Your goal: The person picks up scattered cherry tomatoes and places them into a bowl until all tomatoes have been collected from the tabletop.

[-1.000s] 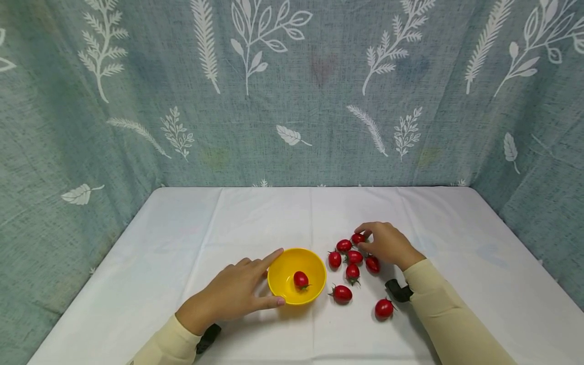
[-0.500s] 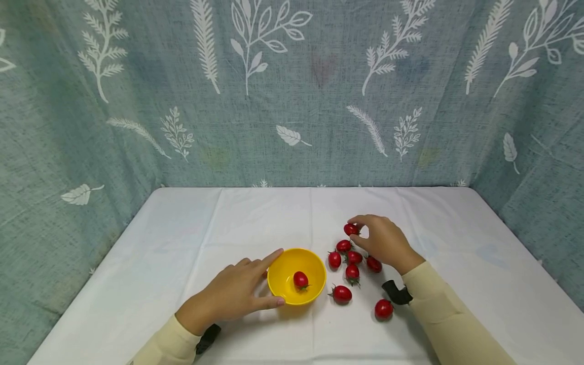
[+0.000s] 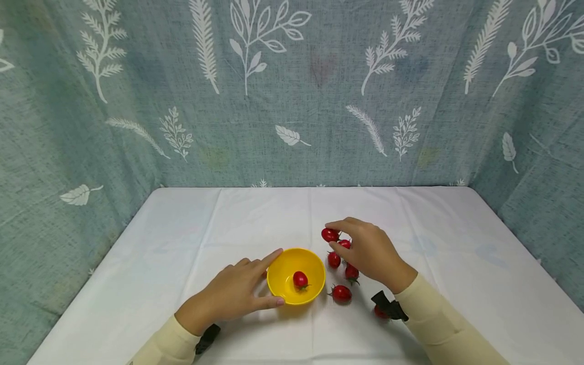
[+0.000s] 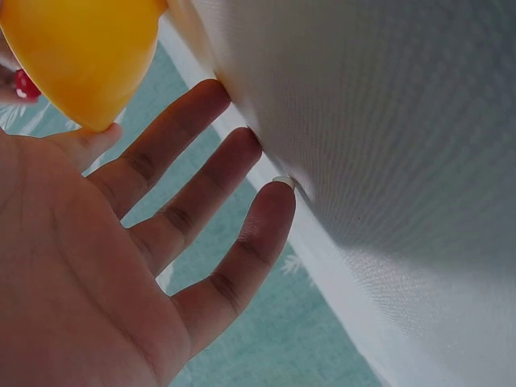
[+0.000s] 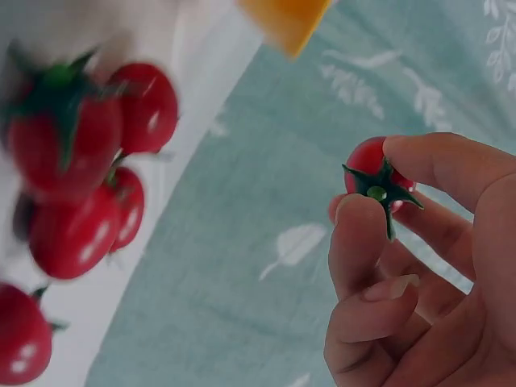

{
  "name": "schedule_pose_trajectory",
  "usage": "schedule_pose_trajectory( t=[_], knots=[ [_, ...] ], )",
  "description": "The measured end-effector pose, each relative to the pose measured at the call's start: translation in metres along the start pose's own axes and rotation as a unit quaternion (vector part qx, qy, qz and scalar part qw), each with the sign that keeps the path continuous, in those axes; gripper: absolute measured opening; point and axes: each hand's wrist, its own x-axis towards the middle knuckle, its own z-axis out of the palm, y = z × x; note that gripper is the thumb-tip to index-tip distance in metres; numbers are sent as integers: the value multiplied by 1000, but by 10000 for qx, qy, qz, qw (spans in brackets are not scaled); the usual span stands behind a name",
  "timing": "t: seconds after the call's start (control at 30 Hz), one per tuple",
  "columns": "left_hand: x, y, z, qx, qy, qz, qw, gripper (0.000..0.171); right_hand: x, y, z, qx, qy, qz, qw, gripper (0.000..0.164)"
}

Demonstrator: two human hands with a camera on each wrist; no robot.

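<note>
My right hand (image 3: 371, 251) pinches a red cherry tomato (image 3: 330, 234) between thumb and fingertips, above the far end of the loose tomatoes. In the right wrist view that tomato's green calyx (image 5: 377, 192) faces the camera. My left hand (image 3: 232, 289) lies at the left side of a yellow bowl (image 3: 282, 271), index finger along its far rim and thumb at its near rim. The other fingers (image 4: 214, 169) stretch out with their tips at the white cloth. One cherry tomato (image 3: 300, 279) lies inside the bowl.
Several cherry tomatoes lie right of the bowl, including one tomato (image 3: 341, 294) nearer the front; my right hand hides some. Another tomato (image 3: 380, 312) sits partly behind the black wrist strap (image 3: 389, 306). A patterned green curtain (image 3: 292, 101) encloses the white-covered table (image 3: 246, 218).
My right hand has lifted a cherry tomato from the far end of the group and carried it left towards the bowl. My left hand and the bowl have stayed put.
</note>
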Motion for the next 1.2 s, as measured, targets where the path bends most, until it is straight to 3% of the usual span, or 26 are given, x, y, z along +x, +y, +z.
schedule_pose_trajectory(
  t=[0.33, 0.57, 0.9, 1.2],
  knots=[
    [1, -1, 0, -28, 5, 23, 10000, 98, -9, -25, 11, -92, -146, -779, 9968, 38],
    [0, -1, 0, -69, -35, 39, 10000, 98, -13, -33, 23, -186, -694, -792, 9943, 36],
    [-2, -3, 1, -53, -24, 39, 10000, 97, -13, -33, 36, -229, -876, -691, 9935, 34],
    [0, -2, 2, -86, -30, 66, 9999, 97, -7, -31, 40, -304, -1339, -708, 9880, 29]
  ],
)
